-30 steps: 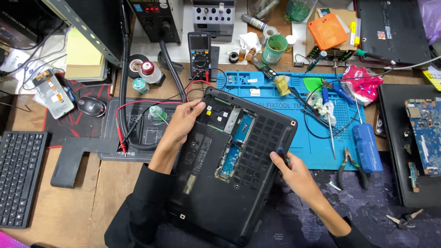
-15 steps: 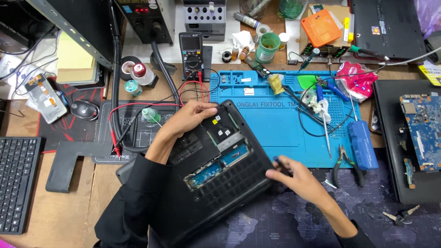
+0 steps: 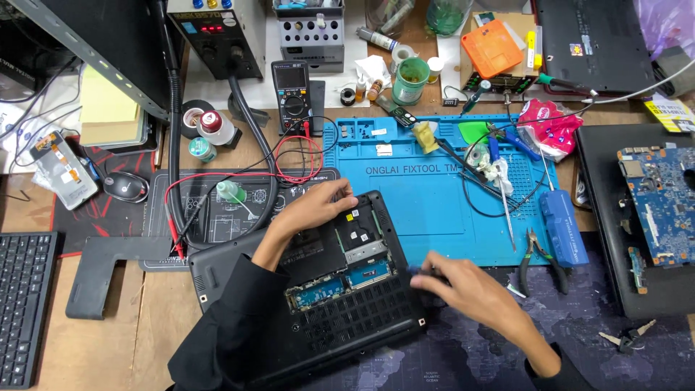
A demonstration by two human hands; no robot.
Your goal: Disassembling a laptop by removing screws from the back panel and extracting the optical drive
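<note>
A black laptop base (image 3: 347, 318) lies bottom-up at the near middle, with its cover off and a green board and metal bracket showing inside. My left hand (image 3: 315, 210) grips its far edge, the fingers curled over the rim. My right hand (image 3: 470, 297) is blurred at the laptop's right edge. It is closed on a small dark tool (image 3: 422, 274) whose tip is at the case's side.
A blue repair mat (image 3: 434, 210) with tweezers and cables lies behind the laptop. A multimeter (image 3: 293, 94) with red leads, pliers (image 3: 539, 257), a blue case (image 3: 565, 228), a bare circuit board (image 3: 655, 203), a keyboard (image 3: 18, 304) and a mouse (image 3: 124, 187) surround it.
Both hands have turned the laptop base clockwise, from nearly lengthwise to lying crosswise. My right hand has moved along its right edge with the tool.
</note>
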